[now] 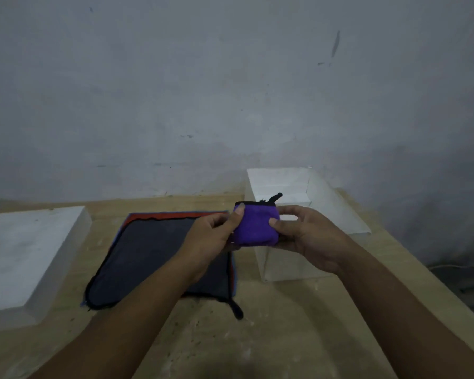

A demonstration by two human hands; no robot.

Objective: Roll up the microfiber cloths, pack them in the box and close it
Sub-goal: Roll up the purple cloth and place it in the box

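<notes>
Right now you hold a rolled purple cloth (pixel 256 228) in the air between both hands, above the near left corner of the clear box (pixel 307 225). Your left hand (pixel 215 236) pinches its left end, thumb on top near the black hem and the other fingers (pixel 240 214) curled beneath. Your right hand (pixel 309 236) clamps the right end, thumb pressed into the front of the roll and the fingers wrapped behind it. A black loop sticks up from the top of the roll.

The box stands open on the right of the bench (pixel 271 337), against the wall (pixel 230 91). To its left a flat stack of cloths (pixel 153 255) lies on the bench, a dark one on top with red and blue edges showing under it. A white lid (pixel 28 255) lies flat at the far left, well apart from the box.
</notes>
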